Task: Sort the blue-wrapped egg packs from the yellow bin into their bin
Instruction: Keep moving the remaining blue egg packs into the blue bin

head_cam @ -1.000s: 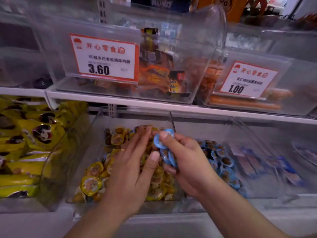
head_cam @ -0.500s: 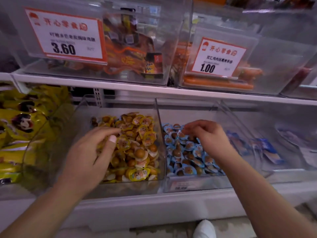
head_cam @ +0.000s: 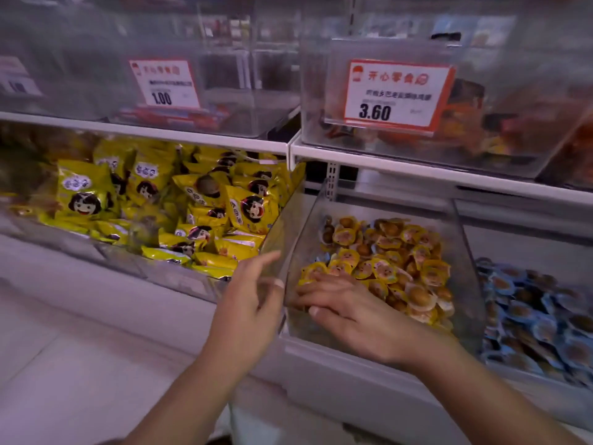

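Small round blue-wrapped egg packs (head_cam: 526, 303) heaped in own clear bin, right of right hand (head_cam: 349, 308). That hand flat, fingers spread, over yellow-wrapped packs (head_cam: 388, 261) inside clear yellow bin (head_cam: 468, 252); left hand (head_cam: 250, 303) loose, empty, outside. Best: rake gently, lift only blue strays.

A white lower shelf (head_cam: 321, 364) carries three clear bins side by side. The one the right hand (head_cam: 349, 311) reaches into holds yellow-wrapped egg packs (head_cam: 388, 268); just right of it sits the bin of blue-wrapped egg packs (head_cam: 532, 316). Left of the left hand (head_cam: 248, 311), a third bin holds yellow snack bags (head_cam: 154, 200). Above both hands, an upper shelf (head_cam: 417, 170) bears clear bins with price tags.
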{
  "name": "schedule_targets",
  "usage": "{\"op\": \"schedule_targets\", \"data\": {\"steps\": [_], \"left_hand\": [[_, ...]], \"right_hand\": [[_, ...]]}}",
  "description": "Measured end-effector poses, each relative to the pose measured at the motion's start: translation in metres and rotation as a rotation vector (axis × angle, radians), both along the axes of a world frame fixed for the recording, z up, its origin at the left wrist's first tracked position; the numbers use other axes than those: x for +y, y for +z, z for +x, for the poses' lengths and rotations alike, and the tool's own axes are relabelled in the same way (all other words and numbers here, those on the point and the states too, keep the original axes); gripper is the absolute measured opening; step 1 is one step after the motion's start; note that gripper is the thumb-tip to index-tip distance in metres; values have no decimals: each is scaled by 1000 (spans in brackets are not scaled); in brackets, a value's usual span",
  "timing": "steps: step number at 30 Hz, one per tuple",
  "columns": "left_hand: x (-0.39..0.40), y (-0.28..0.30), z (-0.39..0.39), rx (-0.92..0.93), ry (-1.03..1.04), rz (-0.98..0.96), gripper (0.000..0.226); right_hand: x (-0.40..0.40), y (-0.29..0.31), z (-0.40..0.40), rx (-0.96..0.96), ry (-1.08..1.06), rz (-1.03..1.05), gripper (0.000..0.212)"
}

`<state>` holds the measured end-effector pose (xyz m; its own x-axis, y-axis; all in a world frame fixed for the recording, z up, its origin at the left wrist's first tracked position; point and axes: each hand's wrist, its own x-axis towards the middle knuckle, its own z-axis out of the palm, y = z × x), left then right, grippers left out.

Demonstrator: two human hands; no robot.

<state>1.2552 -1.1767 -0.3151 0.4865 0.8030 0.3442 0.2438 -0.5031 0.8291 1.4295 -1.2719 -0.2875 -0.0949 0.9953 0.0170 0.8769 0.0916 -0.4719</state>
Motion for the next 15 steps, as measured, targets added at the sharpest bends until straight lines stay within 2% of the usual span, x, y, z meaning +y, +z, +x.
{"op": "schedule_targets", "data": {"steps": [4, 7, 11, 15], "left_hand": [[9, 6, 6, -5, -63, -35, 37], [19, 6, 11, 84, -45, -35, 35], [23, 10, 14, 110, -84, -35, 39], [27, 10, 14, 128, -93, -74, 40]], "right_hand": [[20, -13, 10, -124, -12, -92, 43], [26, -22, 26, -261, -16, -69, 36], [35, -24, 51, -259, -201, 9, 35], [39, -25, 62, -345, -334, -64, 43]]}}
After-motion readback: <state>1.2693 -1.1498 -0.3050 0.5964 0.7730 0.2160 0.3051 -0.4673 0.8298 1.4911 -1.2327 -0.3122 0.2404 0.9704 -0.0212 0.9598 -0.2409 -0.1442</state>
